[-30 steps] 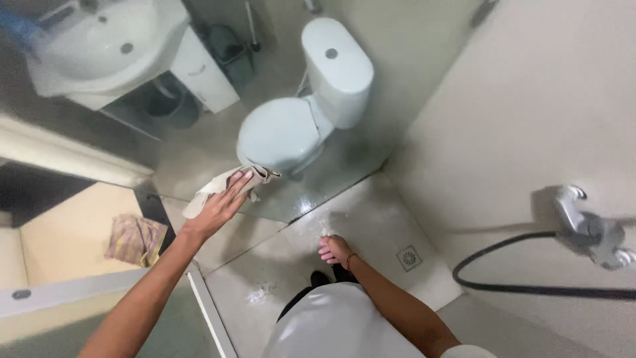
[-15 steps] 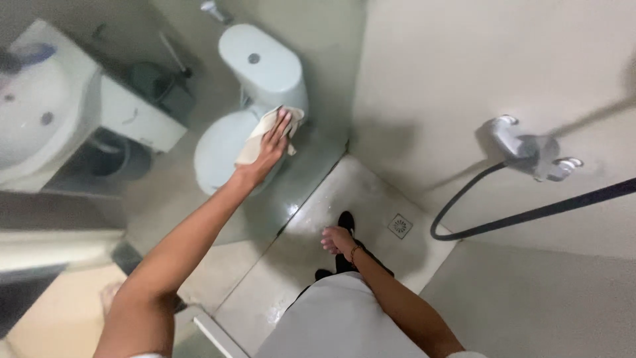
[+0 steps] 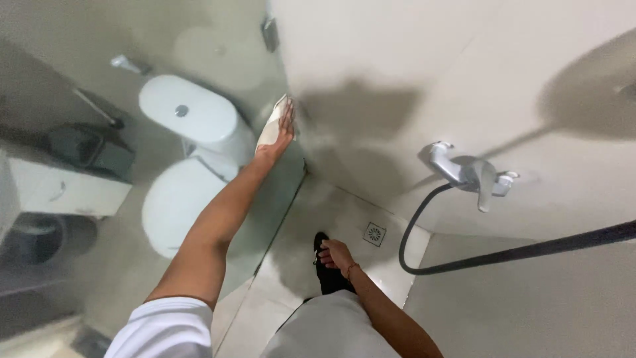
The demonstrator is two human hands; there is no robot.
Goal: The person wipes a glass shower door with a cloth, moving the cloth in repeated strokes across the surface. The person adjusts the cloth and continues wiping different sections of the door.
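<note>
Now | left hand (image 3: 283, 129) fingers flat, pressing cloth (image 3: 270, 126) on glass panel (image 3: 218, 40) | right hand (image 3: 336, 254) loosely curled, empty

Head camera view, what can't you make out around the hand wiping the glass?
- Cloth: mostly hidden under the left hand in the head view.
- Toilet: hazy behind the glass panel.
- Hose: cut off by the right edge.
- Right hand: too small to tell its grip.
</note>
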